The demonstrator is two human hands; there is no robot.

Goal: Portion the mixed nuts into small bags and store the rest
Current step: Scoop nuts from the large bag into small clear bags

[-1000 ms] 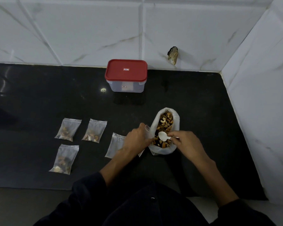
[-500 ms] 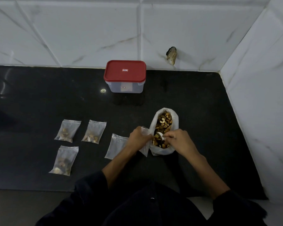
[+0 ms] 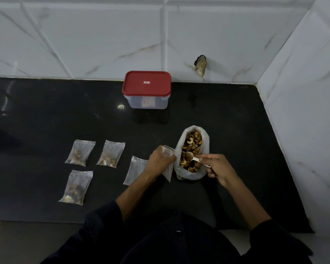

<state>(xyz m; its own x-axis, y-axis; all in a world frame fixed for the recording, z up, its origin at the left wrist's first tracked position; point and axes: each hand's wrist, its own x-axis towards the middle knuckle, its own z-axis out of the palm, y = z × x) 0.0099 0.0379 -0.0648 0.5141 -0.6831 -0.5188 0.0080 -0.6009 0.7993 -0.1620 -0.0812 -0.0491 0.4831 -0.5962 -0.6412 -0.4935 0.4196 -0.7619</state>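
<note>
Black counter (image 3: 227,115): open stretch behind nut bag (image 3: 205,149). Left hand (image 3: 160,159) pinching small bag (image 3: 168,172) beside its rim; right hand (image 3: 217,168) gripping spoon (image 3: 193,158) over nuts.

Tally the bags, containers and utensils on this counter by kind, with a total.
Small clear bags holding nuts: 3
Small clear empty bags: 2
Large white bag of mixed nuts: 1
Red-lidded clear plastic container: 1
White plastic spoon: 1
Total: 8

Empty small bag (image 3: 135,169) half behind left hand (image 3: 160,159)
</note>
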